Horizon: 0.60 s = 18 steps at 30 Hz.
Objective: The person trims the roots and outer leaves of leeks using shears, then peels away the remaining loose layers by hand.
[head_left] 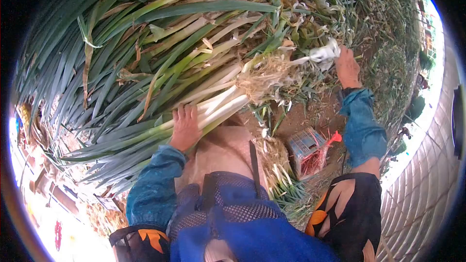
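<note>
Long green onions [213, 109] with white stalks lie across my lap, their roots [262, 77] pointing right and their green leaves to the left. My left hand [185, 127] rests on the white stalks with its fingers spread apart. Out to the right, my right hand [347, 67] is closed at the end of a white, crumpled thing [326, 53], which might be cloth or plastic; its far end reaches toward the roots. A larger pile of green onions [160, 39] lies just beyond the ones under my left hand.
A clear box [308, 151] with red strips inside stands on the soil at the right of my lap. Beside it lies a small bunch of green onions [281, 179]. Leaf scraps [383, 63] cover the ground at the right, near a plastic-like wall [422, 179].
</note>
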### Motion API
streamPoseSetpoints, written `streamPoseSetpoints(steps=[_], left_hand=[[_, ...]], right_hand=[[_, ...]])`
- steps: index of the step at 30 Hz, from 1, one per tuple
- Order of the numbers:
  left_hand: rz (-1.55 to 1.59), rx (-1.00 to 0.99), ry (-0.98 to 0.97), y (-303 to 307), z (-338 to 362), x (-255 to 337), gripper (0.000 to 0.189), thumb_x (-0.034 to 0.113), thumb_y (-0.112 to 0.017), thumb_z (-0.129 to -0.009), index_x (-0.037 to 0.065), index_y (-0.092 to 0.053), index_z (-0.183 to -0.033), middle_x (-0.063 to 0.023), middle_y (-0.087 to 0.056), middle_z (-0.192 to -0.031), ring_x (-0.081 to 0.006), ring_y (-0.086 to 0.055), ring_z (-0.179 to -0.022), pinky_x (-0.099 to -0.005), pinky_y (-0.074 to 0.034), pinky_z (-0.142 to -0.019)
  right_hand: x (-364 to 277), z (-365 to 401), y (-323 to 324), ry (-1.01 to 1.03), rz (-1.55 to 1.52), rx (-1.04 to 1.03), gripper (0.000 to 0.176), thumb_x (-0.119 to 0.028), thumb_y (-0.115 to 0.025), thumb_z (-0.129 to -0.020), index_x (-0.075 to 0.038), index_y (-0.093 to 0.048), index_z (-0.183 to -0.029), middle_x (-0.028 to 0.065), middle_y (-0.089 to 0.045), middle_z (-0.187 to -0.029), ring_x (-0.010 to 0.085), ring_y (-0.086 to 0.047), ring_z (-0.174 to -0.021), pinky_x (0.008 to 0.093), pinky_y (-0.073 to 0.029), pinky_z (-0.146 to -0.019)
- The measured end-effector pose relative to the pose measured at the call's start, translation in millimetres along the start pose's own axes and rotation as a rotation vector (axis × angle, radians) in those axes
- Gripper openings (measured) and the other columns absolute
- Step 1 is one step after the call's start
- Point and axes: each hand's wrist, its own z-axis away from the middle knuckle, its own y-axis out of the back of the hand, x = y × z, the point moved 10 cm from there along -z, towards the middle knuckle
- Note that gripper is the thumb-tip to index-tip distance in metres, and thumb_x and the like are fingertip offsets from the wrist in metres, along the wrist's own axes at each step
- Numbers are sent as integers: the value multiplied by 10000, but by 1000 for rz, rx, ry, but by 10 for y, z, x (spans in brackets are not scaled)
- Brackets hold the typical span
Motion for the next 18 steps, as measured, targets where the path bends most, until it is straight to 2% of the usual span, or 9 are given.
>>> streamPoseSetpoints(steps=[4,5,7,10,12,13,14,15,18], left_hand=[[-34,-64,24,-54,-66,-21,739,210,-675,-584,-31,-373,-1214,-202,-418,-1146,-392,-358,-1143,-535,-293,-939],[-36,-97,33,-24,-76,-5,739,208,-678,-579,-32,-374,-1209,-201,-420,-1140,-390,-362,-1137,-531,-296,-937],[-61,-100,25,-29,-77,13,737,200,-682,-569,-33,-377,-1199,-196,-422,-1123,-385,-371,-1120,-524,-303,-931],[-112,-45,0,-81,-47,0,727,185,-683,-561,-33,-380,-1185,-192,-422,-1101,-379,-383,-1088,-518,-310,-919],[-116,-48,2,-95,-53,14,717,180,-678,-565,-32,-380,-1183,-194,-420,-1098,-379,-387,-1069,-520,-310,-913],[-112,-53,1,-104,-53,9,722,196,-681,-571,-33,-379,-1186,-196,-418,-1105,-381,-385,-1070,-518,-309,-914],[-108,-55,0,-110,-65,8,727,212,-684,-578,-35,-378,-1189,-197,-416,-1112,-382,-384,-1071,-516,-309,-915],[-104,-62,-3,-113,-60,14,732,228,-688,-584,-37,-376,-1192,-199,-414,-1119,-384,-382,-1071,-514,-308,-916],[16,-70,11,40,-90,59,718,290,-689,-640,-44,-382,-1196,-210,-406,-1148,-388,-376,-1074,-507,-304,-925]], right_hand=[[-1198,476,-40,125,-310,-165,499,-327,-651,-741,-76,-453,-1123,172,-498,-1098,349,-573,-895,448,-467,-754],[-1575,631,-173,75,-278,-419,475,-323,-638,-740,-74,-470,-1108,183,-482,-1116,343,-572,-914,433,-471,-757],[-2235,940,-488,354,-414,-386,384,-279,-615,-743,-83,-512,-1057,174,-534,-1030,338,-589,-882,420,-481,-732],[-2141,762,-903,362,-245,-477,257,-207,-606,-732,-95,-576,-961,139,-592,-881,324,-607,-833,400,-494,-703],[-1488,387,-756,214,-100,-172,186,-214,-603,-763,-35,-620,-813,151,-603,-724,297,-623,-685,408,-508,-638],[-1070,253,-471,265,-261,66,175,-205,-568,-799,-45,-636,-808,160,-618,-753,315,-629,-655,422,-506,-633],[-476,41,-443,-198,-292,-209,172,-201,-561,-813,-49,-639,-837,169,-616,-771,312,-635,-741,430,-507,-655],[-77,-50,-550,-91,-91,-99,203,-208,-592,-795,-58,-619,-928,170,-606,-837,315,-616,-776,424,-500,-664],[-310,-69,-29,-76,8,37,248,-206,-616,-785,-53,-571,-975,151,-584,-881,314,-593,-788,414,-493,-645]])
